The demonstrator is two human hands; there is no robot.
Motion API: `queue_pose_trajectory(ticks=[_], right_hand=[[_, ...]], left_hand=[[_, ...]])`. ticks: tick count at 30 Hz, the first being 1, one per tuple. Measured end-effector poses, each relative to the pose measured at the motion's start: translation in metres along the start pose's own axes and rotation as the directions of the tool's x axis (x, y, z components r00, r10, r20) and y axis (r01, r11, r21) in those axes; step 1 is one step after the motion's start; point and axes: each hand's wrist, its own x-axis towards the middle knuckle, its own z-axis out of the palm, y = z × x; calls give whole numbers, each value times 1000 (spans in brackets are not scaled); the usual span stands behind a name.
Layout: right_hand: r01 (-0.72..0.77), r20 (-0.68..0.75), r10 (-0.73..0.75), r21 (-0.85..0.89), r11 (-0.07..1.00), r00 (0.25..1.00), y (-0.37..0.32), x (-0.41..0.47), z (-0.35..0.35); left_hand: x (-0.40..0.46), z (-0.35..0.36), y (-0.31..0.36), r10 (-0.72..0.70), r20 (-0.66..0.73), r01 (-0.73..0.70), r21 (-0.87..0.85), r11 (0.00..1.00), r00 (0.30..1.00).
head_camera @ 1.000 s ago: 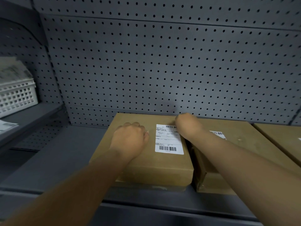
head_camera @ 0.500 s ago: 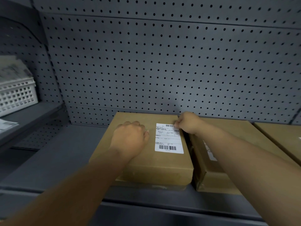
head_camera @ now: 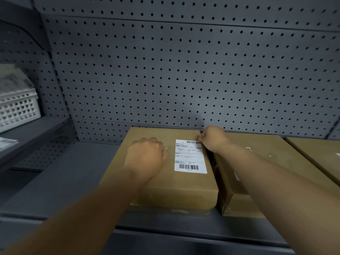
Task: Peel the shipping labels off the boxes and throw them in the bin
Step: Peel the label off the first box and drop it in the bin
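Note:
A brown cardboard box lies flat on the grey shelf, with a white shipping label stuck on its top right part. My left hand rests on the box top just left of the label, its fingers curled under. At the label's far right corner, my right hand picks at the corner with its fingertips. A second box lies to the right, and my right forearm covers most of its label.
A third box sits at the far right. Behind the boxes runs a grey pegboard wall. On a higher shelf to the left stands a white plastic basket with papers. No bin is in view.
My right hand has shifted left from the second box to the far right corner of the first box's label. My left hand has stayed where it was.

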Motion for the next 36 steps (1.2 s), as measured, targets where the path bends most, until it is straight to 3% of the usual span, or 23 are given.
queue_pose_trajectory(ticks=[10,13,19,26,29,33,36], right_hand=[[-100,80,81,284,954,993,1,-2,-12],[18,-32,-16,70,997,999,2,-6,-8],[146,-2,-155,-324,935,988,-2,-6,0],[190,51,-193,-533,824,980,-19,-10,1],[212,93,-191,-473,855,977,-20,-15,-3],[262,103,-249,-151,953,963,-11,-23,-28],[238,63,-235,-46,970,970,-8,-26,-36]], left_hand=[[1,0,0,-1,14,1,-6,1000,1000],[1,1,0,-3,8,3,-8,1000,1000],[1,1,-1,1,-7,-2,-33,999,1000],[1,1,0,14,-16,-14,-25,1000,1000],[1,1,-1,13,-9,-13,-20,1000,1000],[0,2,-1,26,-12,-26,-21,999,1000],[1,2,-1,25,-5,-25,-14,1000,1000]])
